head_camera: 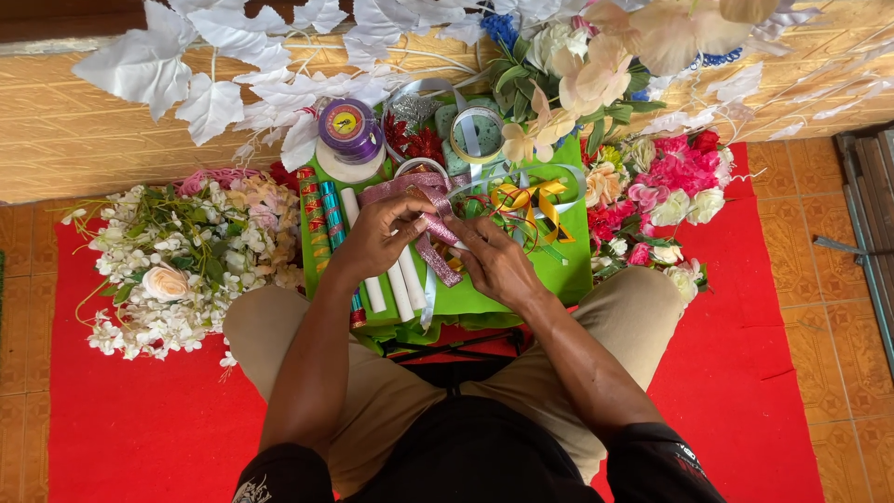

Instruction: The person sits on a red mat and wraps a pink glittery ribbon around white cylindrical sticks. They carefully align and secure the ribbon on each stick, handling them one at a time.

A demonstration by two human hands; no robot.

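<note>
Far to my left, on the red mat [140, 419], lay a heap of white artificial flowers [177, 265] with one peach rose among them. Next came the green tray [568, 270] in front of my knees, and along its left side stood patterned red and teal ribbon rolls [321, 219] beside some plain white rolled sticks [391, 284]. A purple spool [349, 129] sat on a white disc at the tray's far edge.

My left hand [382, 233] was closed in a pinch on the pink glitter ribbon [438, 250], which hung over the middle of the tray between my two hands. My right hand [494, 261] held the same strip lower down, its grip closed on the ribbon too. I judged the ribbon light and soft, likely to flop and twist, and its glitter face a little rough, so it should not slip; the flat faces near the fold looked like the best place to hold it.

Just beyond my right hand lay a curled yellow ribbon [535, 200] and thin green strands, then a bunch of pink and cream flowers [670, 196] at the tray's right edge
</note>
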